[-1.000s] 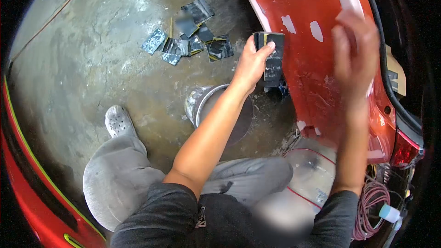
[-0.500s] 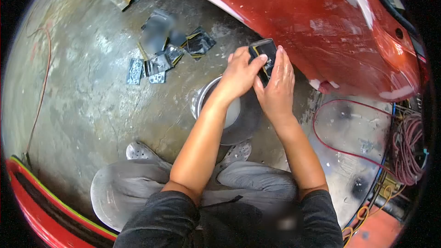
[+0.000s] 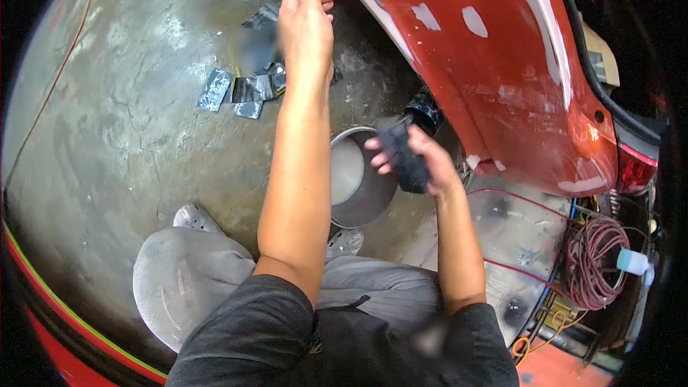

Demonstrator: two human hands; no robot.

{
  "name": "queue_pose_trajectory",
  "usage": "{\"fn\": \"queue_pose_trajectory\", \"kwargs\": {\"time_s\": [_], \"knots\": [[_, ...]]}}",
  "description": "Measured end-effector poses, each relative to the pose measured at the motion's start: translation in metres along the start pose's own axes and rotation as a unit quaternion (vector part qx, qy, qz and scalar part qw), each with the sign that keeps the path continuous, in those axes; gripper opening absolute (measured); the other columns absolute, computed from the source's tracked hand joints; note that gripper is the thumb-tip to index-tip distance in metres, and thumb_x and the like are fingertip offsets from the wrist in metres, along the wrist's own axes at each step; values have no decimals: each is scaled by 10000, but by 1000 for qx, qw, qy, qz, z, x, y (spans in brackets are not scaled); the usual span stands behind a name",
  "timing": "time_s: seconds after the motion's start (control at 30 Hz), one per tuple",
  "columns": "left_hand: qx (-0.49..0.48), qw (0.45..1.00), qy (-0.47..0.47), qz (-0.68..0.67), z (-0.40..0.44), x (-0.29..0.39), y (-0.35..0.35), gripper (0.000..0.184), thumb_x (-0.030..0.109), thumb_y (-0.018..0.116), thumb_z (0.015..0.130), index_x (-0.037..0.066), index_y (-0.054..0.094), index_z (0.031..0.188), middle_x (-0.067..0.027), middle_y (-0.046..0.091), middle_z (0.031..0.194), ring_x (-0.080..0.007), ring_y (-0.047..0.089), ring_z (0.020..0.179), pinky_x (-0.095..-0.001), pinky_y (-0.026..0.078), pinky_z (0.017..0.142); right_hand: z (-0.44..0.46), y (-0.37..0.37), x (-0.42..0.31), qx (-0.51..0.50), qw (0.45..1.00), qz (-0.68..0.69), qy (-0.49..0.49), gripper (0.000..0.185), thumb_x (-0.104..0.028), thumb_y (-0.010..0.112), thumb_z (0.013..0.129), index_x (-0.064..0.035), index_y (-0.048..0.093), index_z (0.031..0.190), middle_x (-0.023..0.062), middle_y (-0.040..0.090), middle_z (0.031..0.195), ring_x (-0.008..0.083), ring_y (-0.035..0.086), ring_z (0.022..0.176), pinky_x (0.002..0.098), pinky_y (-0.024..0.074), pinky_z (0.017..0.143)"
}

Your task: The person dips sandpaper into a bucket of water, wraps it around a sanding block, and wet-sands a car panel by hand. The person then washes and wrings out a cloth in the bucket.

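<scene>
My left hand is stretched out over the floor, beside loose dark sheets, some with yellowish edges. Its fingers are loosely bent and slightly apart, with nothing visible in them. My right hand grips a dark, blurred block, thumb on one side and fingers on the other. This block is over the right part of a round bucket that contains whitish liquid.
A red car panel with whitish patches fills the upper right. Behind the block a dark cylindrical object stands by the panel. Coiled reddish hose lies at the right. Another red body part curves along the lower left.
My left hand has let go of the block and moved up and left over the sheets. My right hand, now holding the block alone, has come down toward the bucket. The view has shifted.
</scene>
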State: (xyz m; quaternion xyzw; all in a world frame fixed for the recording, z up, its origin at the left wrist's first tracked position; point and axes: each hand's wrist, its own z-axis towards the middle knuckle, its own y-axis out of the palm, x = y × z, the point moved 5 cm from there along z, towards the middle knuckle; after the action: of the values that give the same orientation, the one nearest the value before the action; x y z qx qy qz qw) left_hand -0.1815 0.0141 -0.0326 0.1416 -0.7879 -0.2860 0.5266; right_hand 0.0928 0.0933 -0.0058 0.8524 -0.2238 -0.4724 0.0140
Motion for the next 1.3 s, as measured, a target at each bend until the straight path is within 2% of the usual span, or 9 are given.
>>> {"fn": "queue_pose_trajectory", "kwargs": {"time_s": [0.13,0.2,0.33,0.47,0.53,0.6,0.67,0.93,1.3], "knots": [[7,999,11,-36,-7,1,9,294,258,566,1025,17,665,1160,-101,734,1059,-172,680,974,-297,525,809,32,-15,116,-127,845,-480,200,501,-367,579,984,-4,628,1327,210,696,1255,304,688,1094,417,505,971],[-14,1000,14,-15,-13,-21,19,274,260,563,1031,32,677,1131,-99,732,1073,-162,670,991,-303,530,794,55,-15,180,-58,761,-560,323,502,-375,581,975,-11,640,1316,217,664,1320,360,648,1194,441,483,1018],[33,994,-48,98,-24,-69,37,448,313,642,974,-23,616,1269,-177,676,1207,-274,639,1128,-377,500,975,72,-4,238,68,791,-511,329,477,-372,580,973,-19,647,1287,216,656,1323,382,641,1188,468,501,992],[65,981,-184,8,-36,-103,56,671,374,669,950,-80,465,1399,-309,480,1423,-422,489,1327,-450,393,1118,44,-2,124,102,786,-540,284,452,-368,579,972,-27,654,1258,216,648,1326,404,635,1182,496,518,965],[95,966,-223,-92,-39,-127,70,618,382,605,989,-78,492,1385,-294,532,1382,-408,534,1287,-450,416,1097,27,19,12,85,645,-729,211,439,-367,578,971,-31,657,1244,215,644,1328,415,632,1179,510,527,952],[106,943,-258,-179,-47,-129,79,591,394,557,1011,-78,518,1365,-292,563,1353,-405,557,1266,-453,432,1077,16,60,-93,83,404,-908,69,405,-243,707,879,-51,651,1231,165,654,1199,359,628,1039,485,523,852],[159,935,-276,-159,-55,-171,100,602,453,455,1042,-70,562,1320,-310,573,1348,-434,566,1250,-472,449,1028,20,101,-163,125,287,-944,-106,458,-189,736,843,-99,652,1285,122,617,1265,326,587,1136,487,476,920],[14,940,-305,-152,-81,-158,113,574,437,351,1101,-17,518,1409,-296,581,1366,-448,543,1283,-477,431,1058,70,81,-187,-8,26,-996,-89,460,-252,563,907,-142,631,1348,21,551,1389,238,503,1235,428,435,993],[-27,931,-351,-92,-73,-143,109,625,468,351,1101,17,414,1528,-231,524,1497,-372,494,1394,-427,386,1136,80,86,-188,9,-21,-993,-112,471,-234,560,903,-151,638,1360,5,541,1378,229,516,1174,424,445,948]]}}
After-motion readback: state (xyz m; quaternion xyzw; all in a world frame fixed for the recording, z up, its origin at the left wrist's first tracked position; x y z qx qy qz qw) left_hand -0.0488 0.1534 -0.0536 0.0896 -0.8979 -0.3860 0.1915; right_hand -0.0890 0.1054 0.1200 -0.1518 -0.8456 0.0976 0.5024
